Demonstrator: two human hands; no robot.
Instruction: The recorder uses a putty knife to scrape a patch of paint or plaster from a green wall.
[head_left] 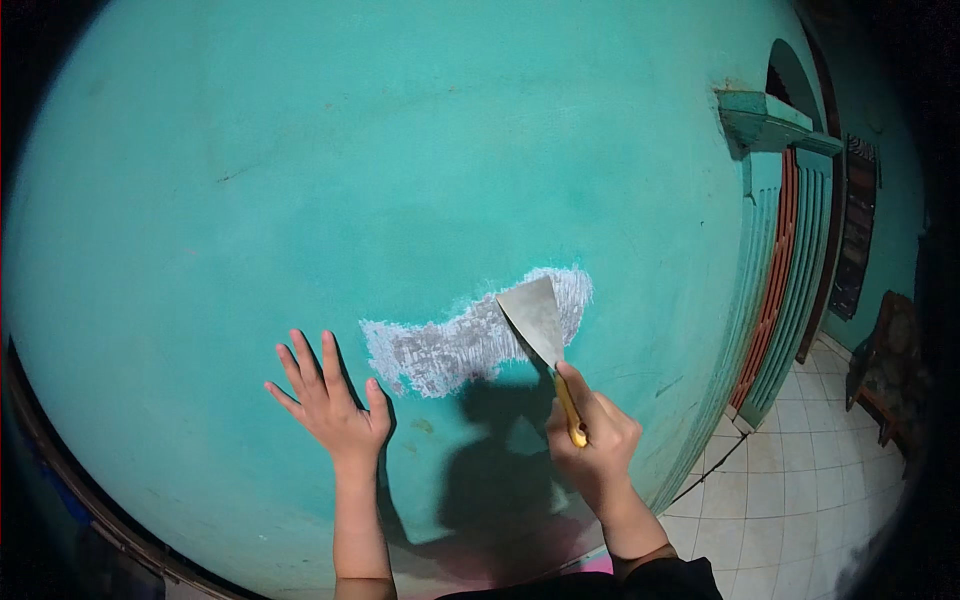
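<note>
In my right hand (600,435) is a putty knife (537,318) with a wide metal blade and a yellowish handle. My fingers are wrapped round the handle, and the blade points up and to the left. Its edge lies over the upper right part of a scraped patch (440,355), where white and grey show through the paint; whether it touches the surface I cannot tell. Left of the patch, my left hand (340,415) rests against the turquoise wall (300,200) with its fingers spread and nothing held. Shadow covers the wall below the patch.
At the right, a fluted turquoise pillar (760,290) with a ledge on top borders an opening. Beyond it are a pale tiled floor (790,440) and a dark carved wooden chair (890,370). A dark edge (60,450) runs along the lower left.
</note>
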